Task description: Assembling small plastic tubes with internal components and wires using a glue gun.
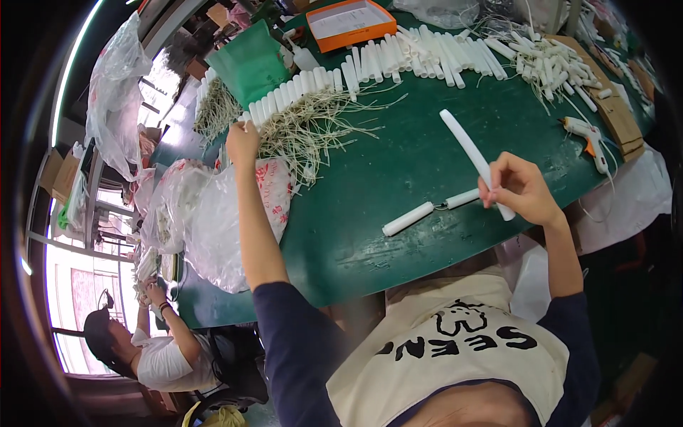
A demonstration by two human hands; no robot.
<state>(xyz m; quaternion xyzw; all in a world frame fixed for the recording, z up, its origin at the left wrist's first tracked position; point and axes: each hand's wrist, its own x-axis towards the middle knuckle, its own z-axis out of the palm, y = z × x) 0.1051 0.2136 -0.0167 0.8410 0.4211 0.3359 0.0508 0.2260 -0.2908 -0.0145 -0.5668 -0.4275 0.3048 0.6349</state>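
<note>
My right hand (pixel 521 188) grips a long white foam tube (pixel 469 152) that slants up and away over the green table (pixel 398 178). Just left of that hand lies a pair of short white tubes (pixel 427 209) joined by a thin cord. My left hand (pixel 242 139) is stretched far out to the left end of a long row of white tubes (pixel 313 80), fingers closed at the nearest tube there. Under that row spreads a tangle of pale cords (pixel 313 128).
An orange tray (pixel 347 23) and a green bag (pixel 250 65) stand at the back. A white glue gun (pixel 589 136) lies at the right beside a cardboard strip (pixel 613 107). Clear plastic bags (pixel 213 213) hang off the left edge. Another person (pixel 153 349) sits at lower left.
</note>
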